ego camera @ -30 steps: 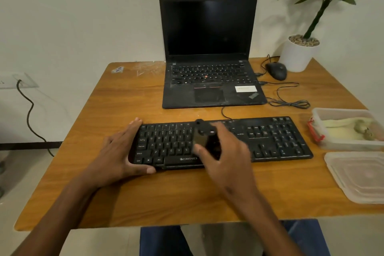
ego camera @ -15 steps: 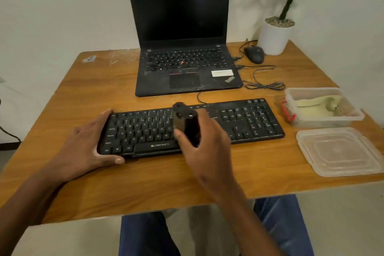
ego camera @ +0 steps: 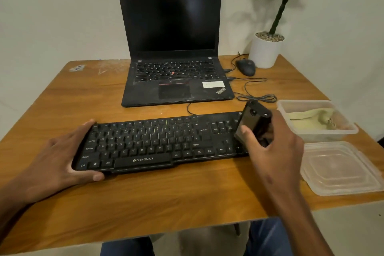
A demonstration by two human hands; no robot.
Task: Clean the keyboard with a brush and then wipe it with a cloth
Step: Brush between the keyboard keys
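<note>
- While the brush is gripped in the right hand, fingers and thumb curled round its dark body, it is held tilted over the right end of the keyboard, above the number pad; whether the bristles touch the keys cannot be told, since they are hidden by the hand.
- The keyboard's left end is steadied by the left hand, thumb along the front edge and fingers laid flat at the rear corner. If that hold is relaxed during a hard stroke, the keyboard could be slid across the worktop or pivoted about its cable.
- Should too much force be applied, a keycap could be lifted or a key jammed; a light stroke is judged to be enough.
- The open box holding the cloth stands just beside the keyboard's right end, with its lid nearer the front edge. Dust swept rightward could be thrown into the box and onto the cloth, so that the later wipe would be spoiled.
- The box or lid could be knocked by the right hand or wrist on a wide stroke, and the lid, lying near the worktop's edge, could be pushed off.
- Loose wires lie behind the brush; they could be snagged if the brush is carried too far back.
- The wipe is judged not yet begun, as the cloth is seen lying in its box.
</note>
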